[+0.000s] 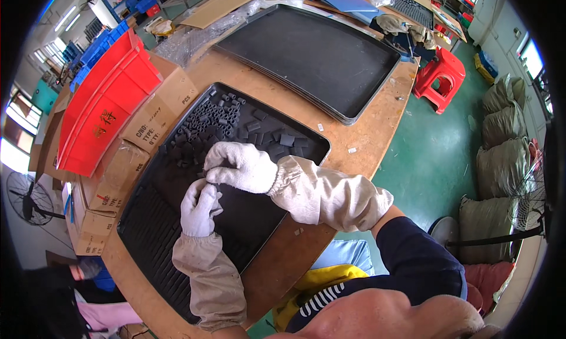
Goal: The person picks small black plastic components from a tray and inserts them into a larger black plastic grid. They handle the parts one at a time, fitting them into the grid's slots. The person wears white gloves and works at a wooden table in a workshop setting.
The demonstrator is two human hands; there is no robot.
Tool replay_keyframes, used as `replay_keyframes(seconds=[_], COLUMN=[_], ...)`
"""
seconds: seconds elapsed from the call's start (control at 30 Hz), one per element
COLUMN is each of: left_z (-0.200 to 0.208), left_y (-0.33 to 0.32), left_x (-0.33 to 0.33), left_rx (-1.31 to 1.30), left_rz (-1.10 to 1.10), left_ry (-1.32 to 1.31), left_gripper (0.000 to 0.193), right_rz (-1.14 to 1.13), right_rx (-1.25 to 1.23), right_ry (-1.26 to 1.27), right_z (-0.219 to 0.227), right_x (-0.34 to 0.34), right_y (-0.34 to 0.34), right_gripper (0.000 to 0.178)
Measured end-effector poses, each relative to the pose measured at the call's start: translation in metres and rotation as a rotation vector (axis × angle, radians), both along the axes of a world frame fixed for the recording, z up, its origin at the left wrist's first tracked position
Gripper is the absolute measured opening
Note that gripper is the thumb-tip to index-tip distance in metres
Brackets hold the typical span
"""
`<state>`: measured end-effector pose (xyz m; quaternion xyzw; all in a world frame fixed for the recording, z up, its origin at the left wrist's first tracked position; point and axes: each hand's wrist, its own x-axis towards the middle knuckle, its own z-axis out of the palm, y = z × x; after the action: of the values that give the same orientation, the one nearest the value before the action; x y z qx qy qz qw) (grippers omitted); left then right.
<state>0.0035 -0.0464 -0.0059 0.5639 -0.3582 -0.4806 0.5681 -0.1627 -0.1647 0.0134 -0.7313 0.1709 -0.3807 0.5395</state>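
My left hand and my right hand, both in white gloves with beige oversleeves, meet above a black tray. Their fingertips are pinched together; whatever small dark thing lies between them is too hidden to name. Just beyond my right hand, short black tubes are heaped in the tray's far part. Flat-looking black pieces lie loose to the right of that heap. Long rows of dark pieces fill the tray's left side, next to my left hand.
Stacked black trays sit farther back on the wooden table. A red bin rests on cardboard boxes at the left. A red stool, sacks and a fan stand at the right. Another person's hand shows lower left.
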Motion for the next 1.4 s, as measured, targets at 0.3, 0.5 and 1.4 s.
replay_keyframes(seconds=[0.3, 0.5, 1.4], left_z=[0.0, 0.008, 0.012], left_y=[-0.006, -0.002, 0.0], left_x=[0.0, 0.001, 0.019], left_rx=[0.012, 0.062, -0.051], left_rz=[0.072, 0.089, 0.082], left_ry=[0.061, 0.005, 0.326], left_gripper=[0.036, 0.032, 0.031], right_rz=[-0.056, -0.093, 0.933], right_rx=[-0.476, -0.68, -0.485], right_ry=[-0.083, -0.103, 0.684], right_z=[-0.008, 0.0, -0.017], right_x=[0.001, 0.011, -0.005], right_y=[-0.015, -0.013, 0.015], right_gripper=[0.02, 0.022, 0.023])
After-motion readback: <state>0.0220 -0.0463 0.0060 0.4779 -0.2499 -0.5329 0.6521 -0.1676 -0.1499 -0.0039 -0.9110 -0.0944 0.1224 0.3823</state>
